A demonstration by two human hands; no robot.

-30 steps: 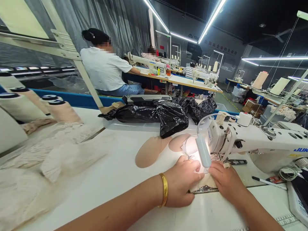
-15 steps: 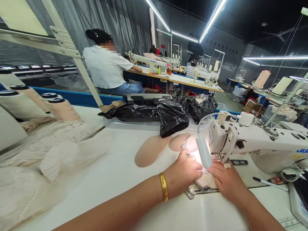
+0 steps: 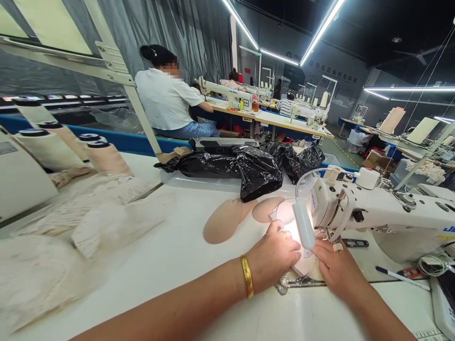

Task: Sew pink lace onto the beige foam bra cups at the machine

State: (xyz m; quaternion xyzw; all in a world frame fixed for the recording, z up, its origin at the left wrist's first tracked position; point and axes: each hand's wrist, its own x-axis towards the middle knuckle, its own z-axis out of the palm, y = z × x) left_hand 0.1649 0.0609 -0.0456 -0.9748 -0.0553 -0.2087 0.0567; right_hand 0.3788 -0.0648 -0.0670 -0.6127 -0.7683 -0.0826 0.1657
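Observation:
My left hand (image 3: 273, 258), with a gold bracelet at its wrist, has its fingers curled on a pale pink fabric piece (image 3: 303, 267) at the sewing machine (image 3: 380, 208). Beside the presser foot, my right hand (image 3: 336, 265) lies fairly flat with fingers stretched out at the piece's right side. A small lit lamp (image 3: 304, 225) hangs in front and hides part of the fabric. Just beyond my left hand, beige moulded cups (image 3: 222, 222) rest on the white table (image 3: 177, 274).
Black plastic bags (image 3: 261, 173) sit behind the cups. Pale lace fabric (image 3: 85, 227) and thread cones (image 3: 106, 156) are at left. Thread snips (image 3: 355, 243) and a pen (image 3: 401, 277) lie at right. A co-worker (image 3: 170, 94) sits at another machine ahead.
The view has shifted slightly, so the scene appears a little further right. Both hands stay at the fabric beside the needle area, with little visible movement.

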